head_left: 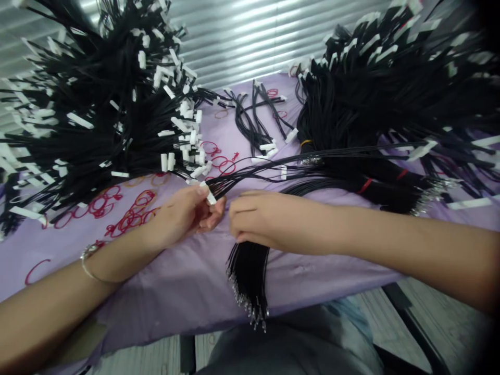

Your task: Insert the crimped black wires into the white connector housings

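Note:
My left hand (pixel 195 211) pinches the white plastic connector (pixel 208 194) of several thin black wires (pixel 253 169), which stretch off to the right above the table. Close beside it, my right hand (pixel 265 221) has its fingers curled round a bundle of black wires (pixel 250 276). The bundle's bare ends, tipped with small metal terminals (pixel 250 310), hang below that hand toward the table's front edge. Behind my right wrist the bundle's other part runs to the right. My right fingertips are partly hidden.
A purple cloth (pixel 175 291) covers the table. Tall heaps of black cables with white connectors stand at the left (pixel 117 104) and right (pixel 390 88). Loose red ties (pixel 133 216) lie at left. A few short cables (pixel 250 120) lie at the back, before metal slats (pixel 250 41).

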Demonstrator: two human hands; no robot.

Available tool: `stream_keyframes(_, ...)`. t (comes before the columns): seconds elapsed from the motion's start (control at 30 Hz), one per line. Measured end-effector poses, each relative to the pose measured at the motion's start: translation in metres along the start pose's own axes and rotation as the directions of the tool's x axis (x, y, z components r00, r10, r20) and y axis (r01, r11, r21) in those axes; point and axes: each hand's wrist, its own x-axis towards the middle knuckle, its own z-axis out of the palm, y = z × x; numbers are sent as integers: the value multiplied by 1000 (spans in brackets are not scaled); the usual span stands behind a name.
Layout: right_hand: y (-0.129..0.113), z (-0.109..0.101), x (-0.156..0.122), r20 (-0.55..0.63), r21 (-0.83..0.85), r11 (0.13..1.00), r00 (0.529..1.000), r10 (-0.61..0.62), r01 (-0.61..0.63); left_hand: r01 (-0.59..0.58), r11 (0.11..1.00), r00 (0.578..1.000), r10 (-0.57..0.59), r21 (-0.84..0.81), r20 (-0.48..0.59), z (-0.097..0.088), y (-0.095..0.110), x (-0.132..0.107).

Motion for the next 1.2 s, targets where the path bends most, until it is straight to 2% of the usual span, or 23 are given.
stream_keyframes(0.07, -1, 1, 0, -86, 19, 1000, 996, 22, -21, -3, 1000, 1000, 3, -9, 3, 0, -1, 0)
stream_keyframes(0.1, -2, 2, -1, -88, 41, 999, 996, 28, -24, -2, 1000, 1000, 3, -11, 6, 0, -1, -1)
stream_keyframes(0.2, -5, 6, -2, 8, 92, 996, 1000, -9, 8, 0, 1000, 1000, 0, -11, 25, 0, -1, 0)
stream_keyframes(0.27, -5, 7, -3, 19, 108, 993, 999, -38, 35, -3, 1000, 1000, 3, -11, 31, 1, -1, 0)
stream_keyframes(0.33, -4, 6, -3, -83, 177, 980, 993, -78, 92, -6, 1000, 1000, 7, -15, 26, 1, -1, 0)
stream_keyframes(0.4, -2, 3, -5, -233, 282, 945, 967, -100, 165, -3, 1000, 1000, 3, -18, 22, 1, -2, -1)
stream_keyframes(0.43, -2, 1, -6, -289, 326, 928, 954, -83, 180, -1, 1000, 1000, 1, -18, 21, 1, -2, -1)
stream_keyframes(0.5, -3, -1, -7, -329, 363, 921, 944, -14, 140, 5, 1000, 1000, -5, -16, 17, 1, -2, -2)
stream_keyframes(0.6, -4, 2, -6, -236, 260, 965, 971, 37, 26, 14, 1000, 1000, -14, -8, 7, 2, 0, -4)
stream_keyframes(0.73, -3, 12, -1, -60, 67, 997, 998, -24, 28, 23, 1000, 1000, -23, 3, -1, 4, 1, -5)
stream_keyframes(0.8, -2, 13, -1, -79, 82, 995, 996, -46, 53, 22, 1000, 1000, -22, 5, -1, 4, 0, -5)
stream_keyframes(0.83, -2, 11, -1, -126, 114, 991, 991, -55, 69, 21, 1000, 1000, -21, 5, 0, 3, 0, -5)
stream_keyframes(0.97, -6, 2, -7, -360, 245, 965, 933, -1, 96, 14, 1000, 1000, -14, 17, 7, 0, -3, -5)
stream_keyframes(1.03, -8, -2, -10, -440, 231, 972, 896, 57, 52, 15, 999, 1000, -16, 32, 13, -1, -4, -6)
stream_keyframes(1.13, -8, -4, -9, -577, 167, 985, 806, 134, -43, 20, 998, 999, -23, 65, 45, 0, -2, -8)
stream_keyframes(1.2, -5, -3, -8, -622, 143, 985, 765, 167, -99, 23, 996, 997, -30, 89, 73, 1, -1, -8)
